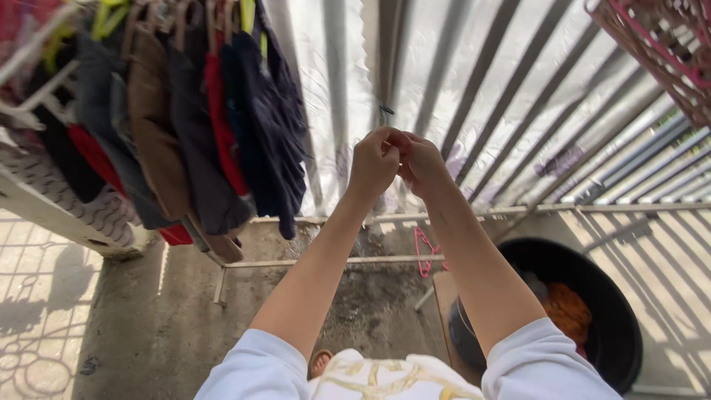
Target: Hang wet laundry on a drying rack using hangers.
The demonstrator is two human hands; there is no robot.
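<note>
My left hand (374,159) and my right hand (421,163) are raised together in front of the metal railing bars (474,81). Their fingertips meet and pinch something too small to make out. Both arms reach forward from white sleeves. A rack of hanging clothes (207,126), dark blue, brown and red, sits to the left of my hands. Below my right arm stands a black tub (615,311) with orange cloth (569,311) inside.
A pink hanger (424,252) lies on the concrete floor near the lower rail. A pink wire basket (666,52) hangs at top right. White plastic sheeting (333,89) covers the railing behind. A white drying rack frame (44,200) stands at far left.
</note>
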